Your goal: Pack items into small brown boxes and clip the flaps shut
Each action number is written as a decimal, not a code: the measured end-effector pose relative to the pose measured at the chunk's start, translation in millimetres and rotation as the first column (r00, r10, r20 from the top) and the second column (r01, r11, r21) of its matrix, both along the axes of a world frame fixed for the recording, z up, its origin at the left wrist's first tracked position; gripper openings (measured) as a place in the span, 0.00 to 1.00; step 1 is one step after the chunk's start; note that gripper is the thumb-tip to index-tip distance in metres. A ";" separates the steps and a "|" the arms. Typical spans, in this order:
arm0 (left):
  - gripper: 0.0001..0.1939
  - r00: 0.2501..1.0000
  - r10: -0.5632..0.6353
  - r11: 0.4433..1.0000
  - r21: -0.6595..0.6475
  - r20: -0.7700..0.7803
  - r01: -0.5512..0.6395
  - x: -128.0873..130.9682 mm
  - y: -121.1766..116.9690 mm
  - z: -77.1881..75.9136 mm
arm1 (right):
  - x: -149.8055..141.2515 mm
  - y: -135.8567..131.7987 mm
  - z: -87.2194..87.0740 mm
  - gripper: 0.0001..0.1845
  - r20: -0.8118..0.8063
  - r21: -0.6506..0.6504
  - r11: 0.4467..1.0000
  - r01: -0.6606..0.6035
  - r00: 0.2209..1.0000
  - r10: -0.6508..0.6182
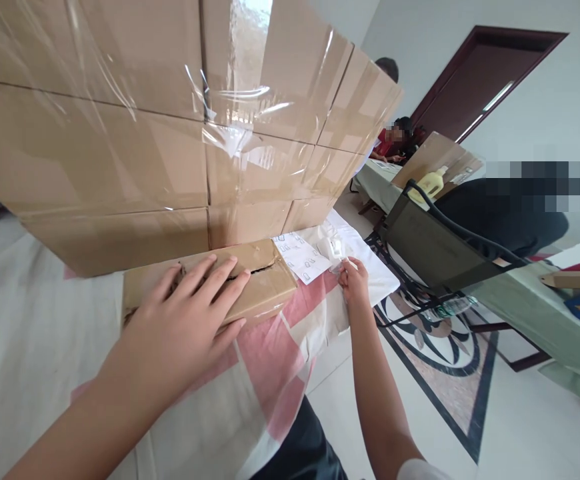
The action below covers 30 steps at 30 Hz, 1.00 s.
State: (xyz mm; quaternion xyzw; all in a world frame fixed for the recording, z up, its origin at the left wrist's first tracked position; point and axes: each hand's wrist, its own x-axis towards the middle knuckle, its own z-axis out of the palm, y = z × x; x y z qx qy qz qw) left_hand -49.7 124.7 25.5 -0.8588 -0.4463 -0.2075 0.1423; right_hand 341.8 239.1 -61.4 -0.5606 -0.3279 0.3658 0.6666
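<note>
My left hand (186, 319) lies flat with fingers spread on a small cardboard box (263, 283) that has a torn taped top. My right hand (354, 281) is pinched on a small clear plastic packet (337, 251) near the table's right edge, beside a white printed sheet (300, 258). Both rest on a table covered in a pink and white cloth (265, 373). A wall of large taped cardboard cartons (120, 120) rises just behind the small box.
To the right stands a dark open case with a black cable (433, 243) on a green-covered table (535, 307). Other people sit at a far table near a yellow bottle (433, 183). A patterned floor and a dark door (475, 80) lie beyond.
</note>
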 end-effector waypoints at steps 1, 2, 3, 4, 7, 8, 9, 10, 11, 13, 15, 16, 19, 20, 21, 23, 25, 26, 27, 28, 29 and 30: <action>0.25 1.000 0.002 1.000 0.003 -0.004 -0.002 0.2 -0.5 1.0 | -0.4 -1.0 -0.7 0.29 0.004 0.016 1.000 0.001 1.000 -0.001; 0.25 1.000 0.003 1.000 0.007 -0.007 -0.003 0.4 -1.0 2.0 | -0.8 -2.0 -1.2 0.30 0.009 0.029 1.000 0.000 1.000 0.000; 0.25 1.000 0.004 1.000 0.011 -0.010 -0.004 0.5 -1.4 2.7 | -1.1 -2.9 -1.4 0.30 0.013 0.040 0.999 -0.004 1.000 0.003; 0.25 1.000 0.005 1.000 0.014 -0.014 -0.004 0.5 -1.7 3.2 | -1.4 -3.8 -1.4 0.30 0.018 0.046 0.999 -0.010 1.000 0.009; 0.25 1.000 0.006 1.000 0.023 -0.021 -0.005 0.5 -2.0 3.0 | -2.7 -5.9 -0.6 0.28 0.033 0.060 0.998 -0.027 0.999 0.025; 0.25 1.000 0.007 1.000 0.028 -0.022 -0.006 0.5 -1.8 2.6 | -3.2 -6.3 -0.3 0.28 0.038 0.065 0.997 -0.029 0.999 0.026; 0.25 1.000 0.008 0.999 0.031 -0.021 -0.007 0.4 -1.7 2.1 | -3.6 -6.6 0.0 0.27 0.043 0.070 0.997 -0.030 0.999 0.027; 0.24 1.000 0.008 0.999 0.035 -0.021 -0.007 0.4 -1.4 1.7 | -4.0 -6.7 0.1 0.27 0.048 0.076 0.997 -0.031 0.998 0.027; 0.24 1.000 0.008 0.999 0.037 -0.020 -0.007 0.4 -1.2 1.4 | -4.4 -6.8 0.1 0.27 0.051 0.079 0.996 -0.033 0.998 0.029; 0.24 1.000 0.009 0.999 0.032 -0.022 -0.009 0.4 -0.8 1.4 | -5.0 -6.7 -0.2 0.26 0.058 0.083 0.996 -0.041 0.998 0.036; 0.25 1.000 0.010 1.000 0.024 -0.027 -0.010 0.4 -0.7 1.7 | -5.6 -6.5 -0.6 0.25 0.063 0.086 0.995 -0.046 0.997 0.041; 0.24 1.000 0.011 1.000 0.022 -0.028 -0.010 0.4 -0.7 1.9 | -5.9 -6.5 -0.8 0.25 0.065 0.089 0.995 -0.047 0.997 0.042; 0.24 1.000 0.009 1.000 0.021 -0.026 -0.009 0.4 -0.7 1.9 | -6.9 -6.6 -1.2 0.24 0.072 0.099 0.994 -0.046 0.997 0.039; 0.24 1.000 0.009 1.000 0.021 -0.021 -0.009 0.4 -0.7 1.6 | -7.2 -6.8 -1.2 0.24 0.075 0.102 0.994 -0.047 0.996 0.040; 0.24 1.000 0.010 1.000 0.021 -0.018 -0.009 0.4 -0.7 1.3 | -7.4 -7.0 -1.3 0.24 0.078 0.104 0.993 -0.049 0.996 0.041; 0.24 1.000 0.009 1.000 0.020 -0.013 -0.009 0.3 -0.6 0.6 | -7.8 -7.4 -1.8 0.24 0.084 0.104 0.993 -0.052 0.996 0.043; 0.25 1.000 0.008 1.000 0.025 -0.009 -0.008 0.2 -0.6 0.4 | -8.3 -7.3 -2.8 0.24 0.094 0.097 0.994 -0.054 0.995 0.045; 0.25 1.000 0.006 1.000 0.027 -0.008 -0.006 0.1 -0.6 0.4 | -8.5 -7.0 -3.4 0.24 0.101 0.092 0.994 -0.054 0.994 0.044; 0.25 1.000 0.005 1.000 0.028 -0.009 -0.004 0.0 -0.5 0.6 | -8.7 -6.6 -4.1 0.24 0.109 0.087 0.995 -0.054 0.993 0.044; 0.25 1.000 0.003 1.000 0.029 -0.009 -0.003 -0.1 -0.4 0.8 | -8.7 -6.2 -4.7 0.23 0.115 0.083 0.995 -0.054 0.992 0.044; 0.25 1.000 0.002 1.000 0.030 -0.010 -0.001 -0.1 -0.3 1.1 | -8.6 -5.9 -5.1 0.23 0.118 0.083 0.995 -0.054 0.992 0.044; 0.25 1.000 -0.001 1.000 0.029 -0.010 0.001 -0.1 -0.3 1.4 | -8.5 -5.8 -5.1 0.23 0.117 0.086 0.995 -0.053 0.992 0.043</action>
